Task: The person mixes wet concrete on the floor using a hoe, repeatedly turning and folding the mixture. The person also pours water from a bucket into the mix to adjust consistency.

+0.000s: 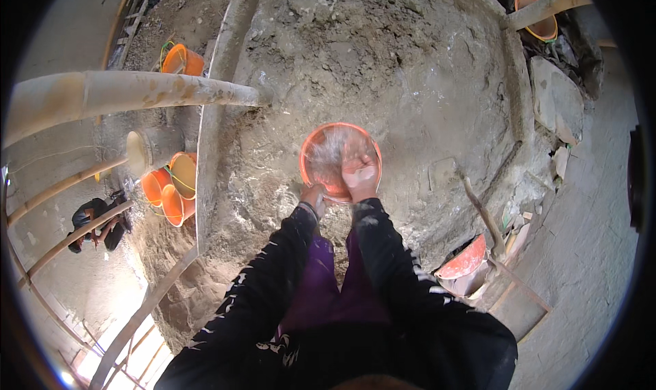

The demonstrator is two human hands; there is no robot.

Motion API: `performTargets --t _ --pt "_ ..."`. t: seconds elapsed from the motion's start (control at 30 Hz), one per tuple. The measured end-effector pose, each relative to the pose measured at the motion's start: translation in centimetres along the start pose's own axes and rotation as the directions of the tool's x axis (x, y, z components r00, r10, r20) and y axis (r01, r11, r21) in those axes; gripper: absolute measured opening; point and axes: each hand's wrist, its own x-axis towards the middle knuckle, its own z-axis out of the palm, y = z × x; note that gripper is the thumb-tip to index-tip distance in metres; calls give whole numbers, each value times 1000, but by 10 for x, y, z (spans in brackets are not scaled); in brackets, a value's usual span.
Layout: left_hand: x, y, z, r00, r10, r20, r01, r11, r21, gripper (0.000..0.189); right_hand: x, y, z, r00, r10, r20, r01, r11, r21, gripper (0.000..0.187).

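Observation:
An orange-red round basin (319,172) is held in front of my legs, above the rough grey floor. My left hand (314,196) grips its near rim at the left. My right hand (359,172) reaches inside the basin at the right, palm up, the fingers blurred. Whitish, blurred matter, perhaps water or powder, shows inside the basin; I cannot tell which. Whether the right hand holds anything is not clear.
Several orange buckets (177,205) stand left beyond a low concrete edge (205,185). Bamboo poles (138,90) cross the left side. A person (95,223) crouches at far left. A red bowl (464,259) lies lower right near a wooden stick (482,210).

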Motion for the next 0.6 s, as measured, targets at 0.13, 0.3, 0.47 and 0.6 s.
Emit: performTargets --t 0.13,0.3,0.47,0.6 --pt "-3 11 31 995 98 29 -100 991 84 58 12 -6 1 886 -228 -404 82 934 -347 43" --pt "1 17 43 997 74 13 -75 995 64 57 36 -3 10 993 13 -118 -30 990 -141 42" --pt "7 17 50 999 5 37 -5 1000 13 54 33 -21 7 988 -76 133 71 997 38 39" --pt "0 6 61 996 25 82 -29 998 58 52 34 -27 -6 852 -242 -464 41 915 -401 36"
